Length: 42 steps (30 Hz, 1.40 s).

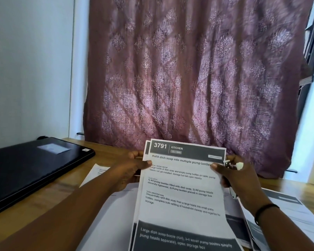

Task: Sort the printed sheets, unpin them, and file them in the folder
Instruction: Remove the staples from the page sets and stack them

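White printed sheets [181, 192], topmost numbered 3791, are held upright over the wooden desk [105, 151]: left hand [132, 171] pinches one edge, right hand [237, 176] the other, also gripping a metal staple remover [229, 164]. Probably sorting; next, unpinning. Black folder [31, 169] lies left.

Both forearms are reaching forward from the lower corners, converging toward the middle. The left hand [132, 171] is curling its thumb over the front of what it is gripping; the right hand [239, 176] is doing likewise, a dark band circling its wrist.
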Each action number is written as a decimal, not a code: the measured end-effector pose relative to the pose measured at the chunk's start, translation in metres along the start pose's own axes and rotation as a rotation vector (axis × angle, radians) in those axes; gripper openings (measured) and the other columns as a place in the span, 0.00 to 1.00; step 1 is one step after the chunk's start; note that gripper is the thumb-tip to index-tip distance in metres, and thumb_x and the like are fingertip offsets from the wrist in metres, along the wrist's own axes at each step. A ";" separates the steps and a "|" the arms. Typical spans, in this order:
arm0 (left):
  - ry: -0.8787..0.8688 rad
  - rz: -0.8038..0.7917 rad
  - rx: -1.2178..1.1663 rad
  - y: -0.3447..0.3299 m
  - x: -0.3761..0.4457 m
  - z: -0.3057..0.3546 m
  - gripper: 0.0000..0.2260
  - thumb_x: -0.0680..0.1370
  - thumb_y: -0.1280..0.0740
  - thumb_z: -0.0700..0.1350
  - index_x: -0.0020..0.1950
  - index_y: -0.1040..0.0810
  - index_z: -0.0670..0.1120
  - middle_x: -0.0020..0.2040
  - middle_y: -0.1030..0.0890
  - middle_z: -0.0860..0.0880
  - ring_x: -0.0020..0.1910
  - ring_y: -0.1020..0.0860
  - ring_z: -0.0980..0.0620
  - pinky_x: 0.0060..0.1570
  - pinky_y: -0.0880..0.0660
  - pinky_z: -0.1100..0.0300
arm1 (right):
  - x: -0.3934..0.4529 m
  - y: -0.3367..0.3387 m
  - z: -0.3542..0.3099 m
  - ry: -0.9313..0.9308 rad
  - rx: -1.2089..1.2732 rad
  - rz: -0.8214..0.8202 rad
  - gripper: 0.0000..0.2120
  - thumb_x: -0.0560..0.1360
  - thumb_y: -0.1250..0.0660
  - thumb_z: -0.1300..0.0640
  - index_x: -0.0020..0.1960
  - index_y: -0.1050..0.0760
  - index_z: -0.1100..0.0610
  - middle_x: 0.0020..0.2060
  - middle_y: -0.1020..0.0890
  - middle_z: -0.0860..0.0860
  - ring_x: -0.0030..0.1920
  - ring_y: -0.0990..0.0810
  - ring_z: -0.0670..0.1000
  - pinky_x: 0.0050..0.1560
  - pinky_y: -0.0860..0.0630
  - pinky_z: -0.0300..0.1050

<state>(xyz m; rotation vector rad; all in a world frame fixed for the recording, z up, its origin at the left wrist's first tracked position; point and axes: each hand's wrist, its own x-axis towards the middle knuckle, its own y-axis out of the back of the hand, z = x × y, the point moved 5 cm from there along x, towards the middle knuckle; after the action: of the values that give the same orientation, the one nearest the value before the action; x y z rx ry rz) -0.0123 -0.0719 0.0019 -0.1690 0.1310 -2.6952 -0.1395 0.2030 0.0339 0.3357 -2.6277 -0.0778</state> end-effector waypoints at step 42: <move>-0.350 0.128 0.060 -0.007 -0.010 0.021 0.05 0.74 0.29 0.38 0.46 0.17 0.47 0.44 0.14 0.50 0.46 0.17 0.51 0.47 0.23 0.58 | -0.001 0.008 0.021 -0.096 0.145 -0.260 0.16 0.59 0.24 0.58 0.38 0.30 0.60 0.29 0.27 0.57 0.28 0.26 0.52 0.23 0.34 0.39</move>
<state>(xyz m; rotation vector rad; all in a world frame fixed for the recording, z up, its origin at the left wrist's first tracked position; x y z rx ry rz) -0.0031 -0.0630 0.0224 -0.5871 -0.0444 -2.4943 -0.1506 0.2105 0.0158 0.7399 -2.6762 0.0116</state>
